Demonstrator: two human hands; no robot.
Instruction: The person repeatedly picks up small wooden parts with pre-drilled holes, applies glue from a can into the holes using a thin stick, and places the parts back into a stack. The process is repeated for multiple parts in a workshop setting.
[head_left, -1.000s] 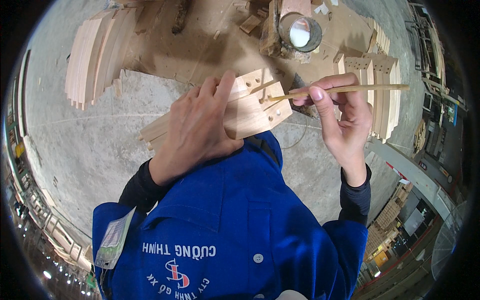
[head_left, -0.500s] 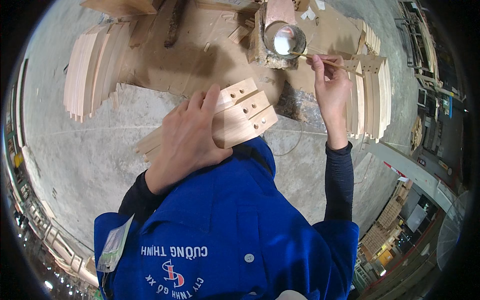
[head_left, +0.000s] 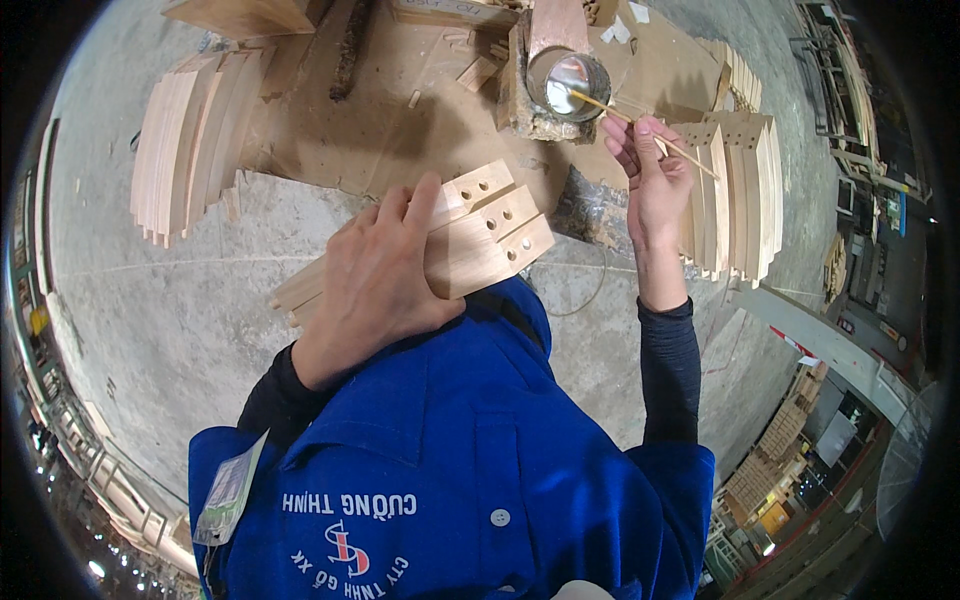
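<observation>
My left hand (head_left: 378, 265) is closed around a bundle of pale wooden pieces (head_left: 485, 235), held against my front. Their far ends each show drilled holes, two to a piece. Between the thumb and fingers of my right hand (head_left: 655, 175) is a thin wooden stick (head_left: 640, 128). The stick's far tip is inside a round pot (head_left: 604, 82) with white liquid in it, likely glue. That pot sits on a crusted block (head_left: 520, 108); a flat pinkish wooden piece (head_left: 560, 25) lies against its far side.
Curved wooden pieces stand stacked at left (head_left: 185, 140). Another stack (head_left: 750, 190), with drilled ends, stands close to my right hand. Brown cardboard (head_left: 300, 130) covers the work surface, with small wood scraps (head_left: 478, 72). A dark crusted bar (head_left: 350, 55) lies at the far side.
My right hand has turned and shifted slightly nearer and left, its fingers spreading more. The stick now slants more steeply, its tip over the pot's middle. My left hand and the bundle stay nearly still.
</observation>
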